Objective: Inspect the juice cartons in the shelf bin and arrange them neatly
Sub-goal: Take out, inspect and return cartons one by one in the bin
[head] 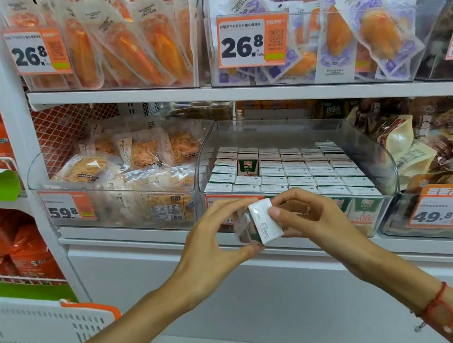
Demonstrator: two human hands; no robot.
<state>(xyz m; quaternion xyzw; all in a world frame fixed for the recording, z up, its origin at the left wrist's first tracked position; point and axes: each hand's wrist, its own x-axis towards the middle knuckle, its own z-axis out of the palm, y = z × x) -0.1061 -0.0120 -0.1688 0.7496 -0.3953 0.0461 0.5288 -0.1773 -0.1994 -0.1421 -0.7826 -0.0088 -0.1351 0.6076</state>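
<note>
Both forearms reached up from the bottom edge, red cord on the right wrist. Left hand (214, 237) and right hand (305, 218) pinched one juice carton (259, 223) between them, fingers curled round its sides, white printed top turned toward the camera, just in front of the clear shelf bin (374, 146).

Step judged: inspection. Best done by tilting the printed top into the light, reading the date stamp, checking corners for dents, then returning it upright, flush with its neighbours.

Count: one carton in hand. One carton (248, 165) stood raised above the pack, front face showing, in the second column from the left. Packed cartons (307, 171) ran roughly six columns across and about eight rows deep; exact total not countable. Probable home for the held carton: front row, hidden behind the hands.
</note>
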